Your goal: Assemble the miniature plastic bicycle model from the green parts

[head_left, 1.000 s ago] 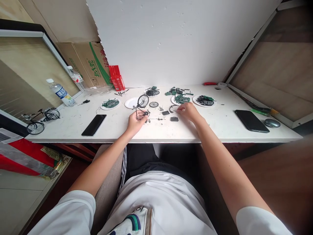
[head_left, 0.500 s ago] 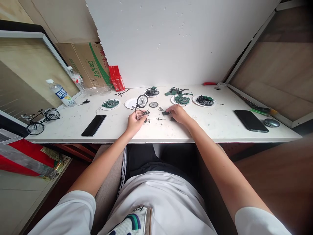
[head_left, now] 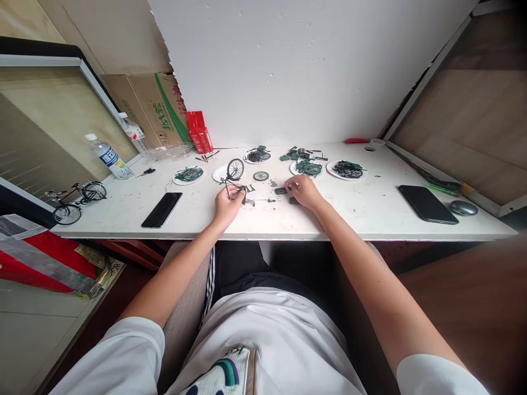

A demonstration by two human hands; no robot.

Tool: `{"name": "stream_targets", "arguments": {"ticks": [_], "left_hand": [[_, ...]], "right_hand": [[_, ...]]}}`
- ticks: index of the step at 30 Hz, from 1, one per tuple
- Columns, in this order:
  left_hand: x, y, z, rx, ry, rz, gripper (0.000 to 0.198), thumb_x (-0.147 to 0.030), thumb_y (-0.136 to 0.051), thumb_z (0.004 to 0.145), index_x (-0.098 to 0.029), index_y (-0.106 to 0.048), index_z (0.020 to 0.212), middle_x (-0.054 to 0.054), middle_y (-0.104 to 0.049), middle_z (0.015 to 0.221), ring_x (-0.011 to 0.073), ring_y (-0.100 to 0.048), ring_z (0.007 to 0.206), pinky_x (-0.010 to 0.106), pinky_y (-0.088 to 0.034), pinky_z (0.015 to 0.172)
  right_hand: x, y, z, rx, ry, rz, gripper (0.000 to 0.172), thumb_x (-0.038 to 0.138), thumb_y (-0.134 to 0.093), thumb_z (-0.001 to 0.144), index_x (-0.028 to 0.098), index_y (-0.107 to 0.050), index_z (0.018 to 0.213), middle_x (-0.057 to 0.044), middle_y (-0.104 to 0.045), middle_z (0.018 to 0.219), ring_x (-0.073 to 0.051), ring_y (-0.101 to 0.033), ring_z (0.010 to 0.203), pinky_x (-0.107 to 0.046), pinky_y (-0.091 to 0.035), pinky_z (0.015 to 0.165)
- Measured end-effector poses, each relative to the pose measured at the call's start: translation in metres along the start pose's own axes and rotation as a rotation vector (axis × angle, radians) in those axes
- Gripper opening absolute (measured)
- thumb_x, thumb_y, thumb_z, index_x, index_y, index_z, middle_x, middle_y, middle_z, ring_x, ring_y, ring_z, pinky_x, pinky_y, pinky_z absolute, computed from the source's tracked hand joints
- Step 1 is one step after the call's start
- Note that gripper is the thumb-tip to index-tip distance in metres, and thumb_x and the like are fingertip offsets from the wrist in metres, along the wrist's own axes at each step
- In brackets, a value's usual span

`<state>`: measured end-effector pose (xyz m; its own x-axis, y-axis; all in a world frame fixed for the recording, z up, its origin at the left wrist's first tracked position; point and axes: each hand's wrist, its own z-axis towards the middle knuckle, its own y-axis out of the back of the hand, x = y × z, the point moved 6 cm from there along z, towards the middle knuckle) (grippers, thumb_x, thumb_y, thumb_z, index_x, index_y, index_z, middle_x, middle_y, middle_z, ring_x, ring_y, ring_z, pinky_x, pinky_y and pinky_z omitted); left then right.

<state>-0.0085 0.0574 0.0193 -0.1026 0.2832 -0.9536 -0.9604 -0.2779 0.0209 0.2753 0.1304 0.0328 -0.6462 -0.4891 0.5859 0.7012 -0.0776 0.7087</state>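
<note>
In the head view my left hand is closed around a partly built black model bicycle. Its one fitted wheel points up and away from me, and my fingers hide part of the frame. My right hand rests low over the table with fingers bent together; whatever they pinch is too small to make out. Just left of its fingertips lies a small dark rectangular part, and another dark block sits under the hand. Between my hands are a loose spoked wheel and a thin rod with small fittings.
White plates of green and black bicycle parts stand farther back. A finished model bicycle and bottles are at the left. Phones lie on both sides, with a mouse at right.
My right fingertips have drawn slightly right, off the dark rectangular part. The model bicycle has tilted a little in my left hand. The whole view has shifted slightly.
</note>
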Motion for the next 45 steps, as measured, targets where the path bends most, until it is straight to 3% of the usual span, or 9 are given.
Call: {"name": "stream_targets", "arguments": {"ticks": [4,10,16,21,28,33,37,41,45], "left_hand": [[0.0,0.001,0.0,0.0,-0.006,0.007,0.031,-0.035,-0.082,0.083,-0.016,-0.07,0.104,0.008,-0.078,0.092,0.0183,-0.075,0.078,0.031,-0.06,0.076],[0.0,-0.001,0.0,0.029,-0.012,0.016,0.032,-0.037,-0.081,0.084,-0.016,-0.07,0.105,0.009,-0.078,0.095,0.0184,-0.074,0.08,0.03,-0.059,0.077],[-0.001,-0.004,-0.001,0.057,-0.007,-0.002,0.032,-0.036,-0.081,0.083,-0.016,-0.07,0.105,0.008,-0.078,0.091,0.018,-0.074,0.077,0.029,-0.058,0.072],[0.0,-0.005,-0.001,0.065,-0.015,0.003,0.032,-0.037,-0.08,0.084,-0.016,-0.07,0.107,0.009,-0.079,0.093,0.0181,-0.074,0.078,0.029,-0.059,0.071],[0.001,-0.007,-0.001,0.086,-0.02,0.003,0.036,-0.04,-0.083,0.083,-0.016,-0.071,0.107,0.009,-0.079,0.093,0.0182,-0.074,0.077,0.029,-0.059,0.071],[0.003,-0.008,-0.001,0.114,0.002,-0.006,0.04,-0.043,-0.085,0.082,-0.015,-0.072,0.108,0.01,-0.079,0.097,0.0173,-0.074,0.076,0.027,-0.057,0.065],[0.006,-0.008,-0.003,0.153,0.037,-0.002,0.043,-0.049,-0.084,0.084,-0.016,-0.073,0.109,0.01,-0.079,0.095,0.0172,-0.074,0.077,0.024,-0.054,0.061],[0.006,-0.009,-0.004,0.185,0.062,0.01,0.041,-0.049,-0.082,0.087,-0.016,-0.073,0.108,0.01,-0.08,0.096,0.017,-0.074,0.077,0.024,-0.054,0.062],[0.003,-0.011,-0.006,0.203,0.079,0.014,0.042,-0.05,-0.084,0.085,-0.016,-0.072,0.106,0.011,-0.081,0.093,0.0177,-0.074,0.075,0.025,-0.053,0.061]], "right_hand": [[-0.001,0.002,0.0,-0.035,0.013,0.017,0.036,0.002,-0.049,0.088,0.017,-0.081,0.098,-0.013,-0.078,0.101,-0.032,-0.059,0.105,-0.042,-0.049,0.098],[-0.004,0.0,0.001,-0.019,0.03,0.013,0.031,0.008,-0.051,0.089,0.017,-0.081,0.096,-0.014,-0.079,0.103,-0.034,-0.059,0.109,-0.046,-0.049,0.101],[0.028,-0.008,-0.001,0.038,0.263,0.028,0.022,0.029,-0.063,0.099,0.02,-0.083,0.1,-0.011,-0.08,0.108,-0.03,-0.065,0.1,-0.055,-0.039,0.115],[0.058,-0.032,-0.01,0.145,0.366,-0.071,0.03,0.047,-0.079,0.094,0.019,-0.085,0.1,-0.015,-0.075,0.094,-0.034,-0.058,0.1,-0.045,-0.047,0.089],[0.059,-0.038,-0.012,0.13,0.375,-0.027,0.016,0.03,-0.07,0.098,0.02,-0.082,0.094,-0.013,-0.075,0.091,-0.032,-0.057,0.095,-0.044,-0.046,0.086],[0.065,-0.037,-0.014,0.082,0.384,0.046,0.016,0.024,-0.062,0.099,0.019,-0.078,0.101,-0.013,-0.075,0.095,-0.03,-0.059,0.097,-0.042,-0.047,0.086],[0.068,-0.034,-0.012,0.006,0.288,0.254,0.016,0.03,-0.062,0.101,0.02,-0.07,0.11,-0.009,-0.072,0.099,-0.025,-0.064,0.093,-0.039,-0.05,0.084],[0.067,-0.038,-0.01,0.016,0.199,0.467,0.023,0.04,-0.065,0.1,0.022,-0.064,0.114,-0.006,-0.071,0.099,-0.022,-0.067,0.092,-0.037,-0.053,0.084],[0.069,-0.042,-0.011,0.006,0.172,0.518,0.028,0.046,-0.065,0.1,0.023,-0.062,0.116,-0.005,-0.069,0.1,-0.021,-0.066,0.093,-0.034,-0.051,0.08]]}}
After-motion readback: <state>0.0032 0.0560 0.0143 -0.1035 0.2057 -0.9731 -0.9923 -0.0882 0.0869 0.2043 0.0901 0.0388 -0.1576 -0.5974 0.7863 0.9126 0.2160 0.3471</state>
